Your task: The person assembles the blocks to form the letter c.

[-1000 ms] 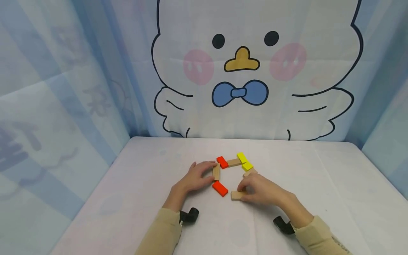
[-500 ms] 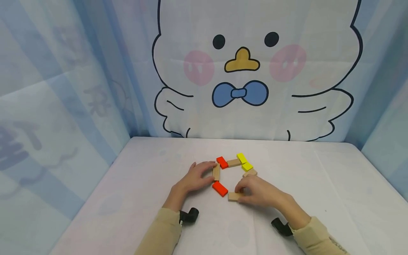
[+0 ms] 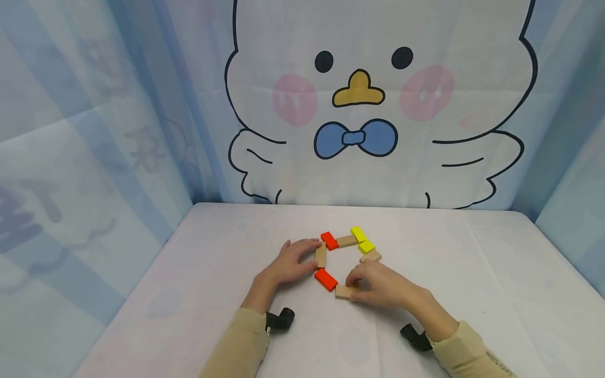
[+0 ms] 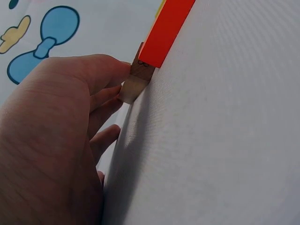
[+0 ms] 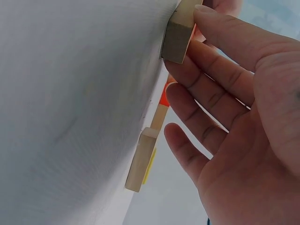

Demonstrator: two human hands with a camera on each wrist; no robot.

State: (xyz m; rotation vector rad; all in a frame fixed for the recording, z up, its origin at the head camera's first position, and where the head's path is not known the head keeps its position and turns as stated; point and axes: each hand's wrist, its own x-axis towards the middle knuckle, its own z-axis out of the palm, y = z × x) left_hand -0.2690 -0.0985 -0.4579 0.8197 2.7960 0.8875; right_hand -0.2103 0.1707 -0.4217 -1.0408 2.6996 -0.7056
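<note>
My right hand [image 3: 382,283] pinches a plain wooden block [image 3: 344,292] between thumb and fingers, low on the table, its left end by the near red block [image 3: 326,280]. The right wrist view shows the thumb on that block's [image 5: 180,35] face. My left hand [image 3: 288,262] rests its thumb and fingertips against another wooden block [image 3: 320,255], which lies between the near red block and a far red block [image 3: 329,241]. In the left wrist view, the thumb touches this wooden block [image 4: 136,82] and the other fingers lie loosely behind.
The blocks form a rough ring. At its far side lie a wooden block [image 3: 347,241] and two yellow blocks [image 3: 358,234]; a further wooden block [image 3: 371,255] sits just beyond my right hand. A white cloth covers the table [image 3: 227,231], with a printed curtain behind.
My right hand has slid its wooden block leftward, up to the near red block. My left hand and the other blocks have stayed in place.
</note>
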